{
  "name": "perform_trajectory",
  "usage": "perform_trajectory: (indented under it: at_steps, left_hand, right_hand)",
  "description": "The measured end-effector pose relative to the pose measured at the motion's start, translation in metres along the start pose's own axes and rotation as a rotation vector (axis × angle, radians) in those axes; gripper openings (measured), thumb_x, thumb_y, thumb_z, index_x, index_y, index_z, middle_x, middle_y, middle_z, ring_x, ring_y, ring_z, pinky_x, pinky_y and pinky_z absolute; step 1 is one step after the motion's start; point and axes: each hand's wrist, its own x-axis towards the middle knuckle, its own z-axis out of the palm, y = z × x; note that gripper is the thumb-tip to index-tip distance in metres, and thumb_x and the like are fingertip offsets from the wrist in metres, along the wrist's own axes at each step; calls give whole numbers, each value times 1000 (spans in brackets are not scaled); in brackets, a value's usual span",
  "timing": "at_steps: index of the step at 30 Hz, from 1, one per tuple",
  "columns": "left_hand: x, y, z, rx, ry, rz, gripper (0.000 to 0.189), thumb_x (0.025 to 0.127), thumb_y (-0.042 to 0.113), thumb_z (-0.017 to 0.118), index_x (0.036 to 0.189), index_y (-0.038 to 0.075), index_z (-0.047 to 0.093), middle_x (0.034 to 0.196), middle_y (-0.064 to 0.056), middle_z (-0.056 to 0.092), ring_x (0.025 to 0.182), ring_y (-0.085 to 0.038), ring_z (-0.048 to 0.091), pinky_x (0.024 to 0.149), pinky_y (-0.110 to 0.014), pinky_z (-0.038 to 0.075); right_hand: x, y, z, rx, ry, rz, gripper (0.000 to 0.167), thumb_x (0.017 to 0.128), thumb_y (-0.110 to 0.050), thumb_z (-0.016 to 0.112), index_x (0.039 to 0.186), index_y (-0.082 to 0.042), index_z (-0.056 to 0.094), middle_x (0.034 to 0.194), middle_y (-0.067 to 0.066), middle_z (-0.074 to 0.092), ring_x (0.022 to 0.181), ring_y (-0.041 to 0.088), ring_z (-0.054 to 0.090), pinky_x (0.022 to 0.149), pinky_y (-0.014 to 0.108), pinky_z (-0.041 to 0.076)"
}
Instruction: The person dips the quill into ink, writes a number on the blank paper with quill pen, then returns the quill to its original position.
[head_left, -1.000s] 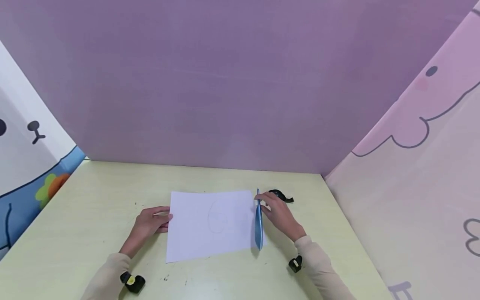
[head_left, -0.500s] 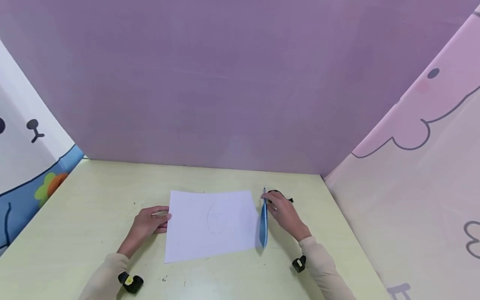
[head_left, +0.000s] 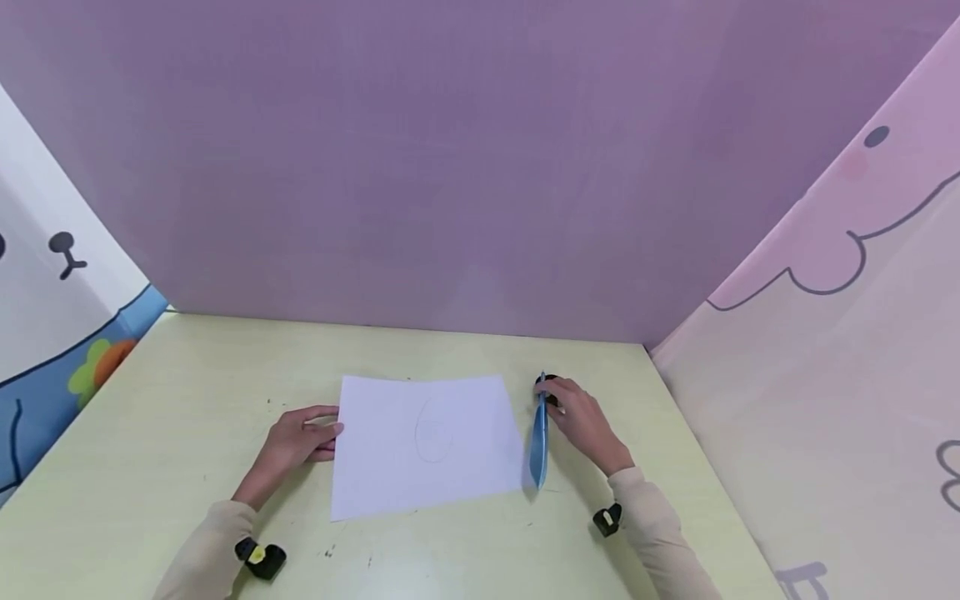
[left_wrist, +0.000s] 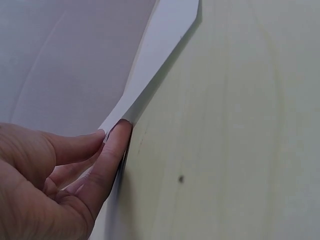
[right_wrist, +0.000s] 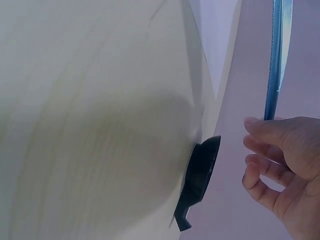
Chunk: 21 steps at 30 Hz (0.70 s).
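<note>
Pinching the white paper's [head_left: 427, 442] edge, the left hand [head_left: 296, 440] curls while the right hand [head_left: 581, 421] grips an upright blue ruler [head_left: 538, 437].

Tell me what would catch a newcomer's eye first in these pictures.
Probably the white sheet of paper lying mid-table with a faint oval drawn on it, its left edge pinched by the left hand. Next, the thin blue piece standing on edge just right of the sheet, held by the right hand, a small black object beside it.

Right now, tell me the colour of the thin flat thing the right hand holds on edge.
Light blue plate, clearest in the head view.
</note>
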Motion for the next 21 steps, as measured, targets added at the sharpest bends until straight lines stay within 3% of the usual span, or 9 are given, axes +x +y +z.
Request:
perform_trajectory:
  at_steps: [8,21]
  left_hand:
    - [-1,-4,0,-8,7,-31,49,104,7,64,145,-14,50,88,-10,77,74,-13,74,69,-29,66]
    - [-1,-3,-1,-13,6,-47,52,102,10,68,144,-15,50,102,-20,78,77,-15,75,71,-31,67]
  right_hand:
    - [-5,4,-1,0,-5,13,35,85,12,79,117,-3,72,119,17,71,97,29,71,76,41,64]
    - [-12,15,-5,-63,-10,47,38,83,10,81,116,-6,72,111,13,72,93,28,70,70,41,62]
